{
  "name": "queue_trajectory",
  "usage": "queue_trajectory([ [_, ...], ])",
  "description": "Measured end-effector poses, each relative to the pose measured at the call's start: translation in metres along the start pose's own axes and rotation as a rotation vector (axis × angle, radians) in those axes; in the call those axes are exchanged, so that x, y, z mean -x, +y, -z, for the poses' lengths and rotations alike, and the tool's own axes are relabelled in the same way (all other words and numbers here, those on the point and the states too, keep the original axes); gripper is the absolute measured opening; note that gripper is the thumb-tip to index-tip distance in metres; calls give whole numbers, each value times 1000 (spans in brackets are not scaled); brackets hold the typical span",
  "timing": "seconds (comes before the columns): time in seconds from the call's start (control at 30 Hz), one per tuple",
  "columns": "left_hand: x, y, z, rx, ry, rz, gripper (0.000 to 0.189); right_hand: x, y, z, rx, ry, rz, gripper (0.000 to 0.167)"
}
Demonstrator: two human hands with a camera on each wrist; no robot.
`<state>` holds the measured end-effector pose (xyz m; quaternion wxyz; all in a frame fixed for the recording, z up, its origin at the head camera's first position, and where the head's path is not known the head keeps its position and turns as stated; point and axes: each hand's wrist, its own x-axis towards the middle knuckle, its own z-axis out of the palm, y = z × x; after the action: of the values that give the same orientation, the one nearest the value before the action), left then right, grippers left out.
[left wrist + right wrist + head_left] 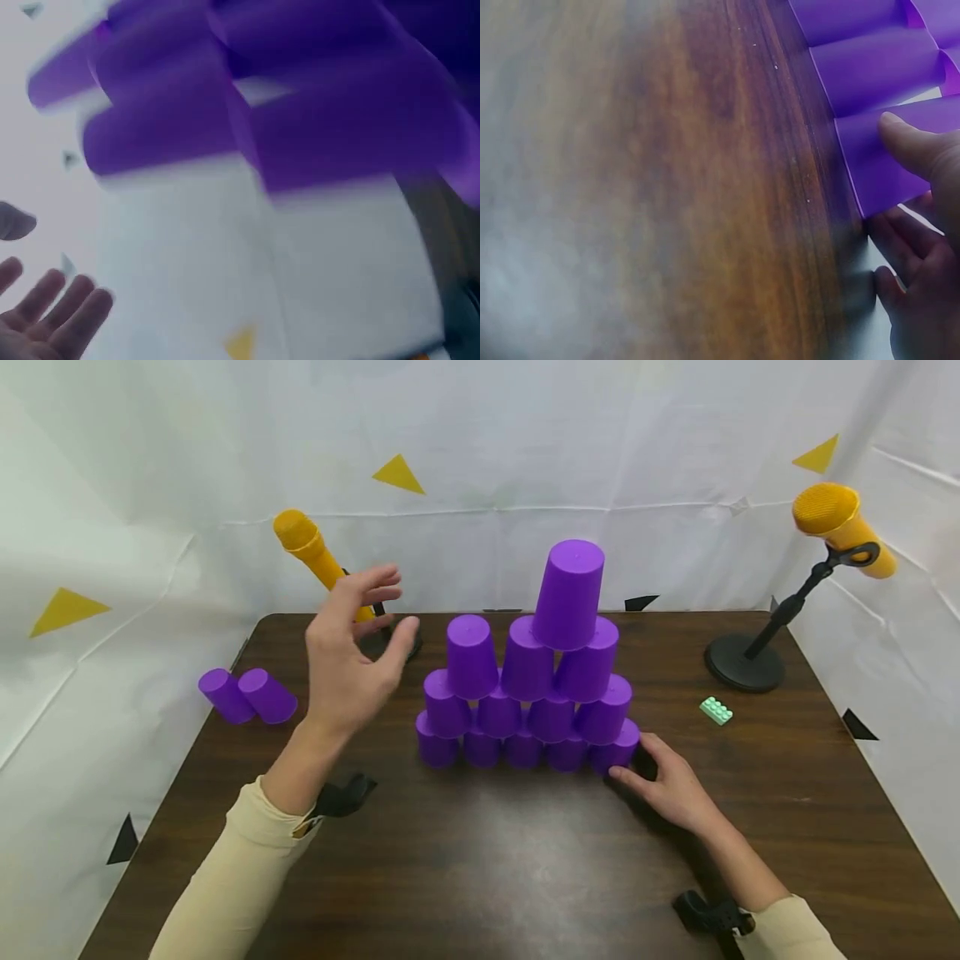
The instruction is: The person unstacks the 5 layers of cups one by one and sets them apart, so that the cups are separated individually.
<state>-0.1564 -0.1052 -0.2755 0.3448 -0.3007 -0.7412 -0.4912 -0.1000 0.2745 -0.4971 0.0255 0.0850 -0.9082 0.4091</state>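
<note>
Fingers spread, the left hand [351, 656] hovers left of centre in the frame; purple cups [527, 672] stand stacked mid-frame; right of centre, the right hand [670, 783] grips the bottom row's end cup [617, 750] between thumb and fingers.

Stacked cups: smooth purple tapered cups [165, 127], blurred, crowding the top in overlapping rows
Left grip [56, 322]: bare hand at lower left, 4 fingers extended, thumb spread away from them, well apart from the cups
Backdrop: creased white sheet [187, 247]
Markers: 1 flat yellow triangle [241, 343] at the bottom, 3 small dark triangles [70, 159] at left
Bench [442, 225]: brown strip at right
</note>
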Motion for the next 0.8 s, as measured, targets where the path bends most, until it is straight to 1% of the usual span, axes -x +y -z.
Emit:
queue_trajectory([
  [0.07, -9, 16, -13, 59, -95, 17, 45, -1, 0, 0, 1, 1, 1, 61],
  [0.1, -12, 21, -19, 88, -134, 28, 47, -2, 0, 1, 3, 1, 2, 61],
  [0.13, -15, 23, -25, 116, -168, 44, 50, -2, 0, 1, 3, 1, 0, 61],
  [0.2, -18, 23, -38, 160, -210, 62, 54, -2, 0, 1, 3, 4, -2, 61],
  [0.27, -18, 19, -51, 193, -233, 60, 58, -1, -1, 0, 7, 3, -1, 61],
  [0.4, -19, 13, -72, 238, -250, 46, 63, -1, -2, 0, 6, 15, 7, 58],
  [0.5, -22, 15, -84, 257, -292, 71, 67, -1, -2, 1, 5, 19, 6, 57],
  [0.57, -24, 16, -90, 265, -322, 96, 70, -1, -2, 1, 5, 15, 0, 58],
  [0.63, -26, 16, -94, 274, -343, 105, 71, 0, -2, 1, 2, 5, -8, 59],
  [0.8, -26, 13, -102, 305, -357, 67, 73, 0, -1, 1, -1, -5, -13, 60],
])
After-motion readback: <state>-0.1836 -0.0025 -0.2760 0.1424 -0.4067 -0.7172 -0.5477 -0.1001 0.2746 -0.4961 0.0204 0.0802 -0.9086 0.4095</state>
